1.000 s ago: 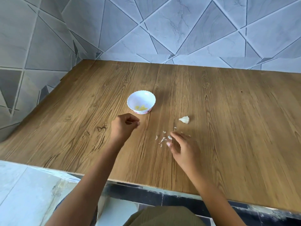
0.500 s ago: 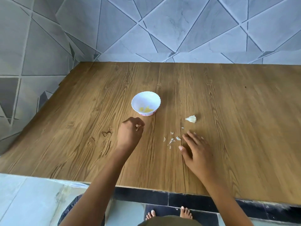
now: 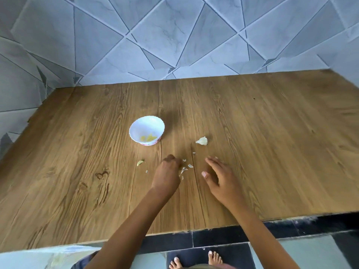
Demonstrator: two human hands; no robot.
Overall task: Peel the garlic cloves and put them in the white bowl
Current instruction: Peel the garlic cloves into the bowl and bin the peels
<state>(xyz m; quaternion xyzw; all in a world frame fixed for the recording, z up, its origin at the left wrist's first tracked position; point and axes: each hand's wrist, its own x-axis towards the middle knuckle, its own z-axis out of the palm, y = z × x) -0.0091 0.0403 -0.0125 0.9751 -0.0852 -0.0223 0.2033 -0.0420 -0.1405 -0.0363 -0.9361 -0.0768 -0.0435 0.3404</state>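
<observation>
The white bowl stands mid-table with a few yellowish peeled cloves inside. An unpeeled garlic piece lies to its right. A small pale green clove lies on the wood in front of the bowl. My left hand has its fingers curled, knuckles up, with the tips at a scatter of peel scraps; what the fingers hold is hidden. To the right of the scraps my right hand rests flat on the table, fingers straight, holding nothing.
The wooden table meets a tiled wall at the back and left. Its near edge runs just in front of my forearms. Below it are a dark tiled floor and my bare feet.
My left hand has moved right, from in front of the bowl to the peel scraps. A small clove now lies on the table to its left. My right hand has barely moved.
</observation>
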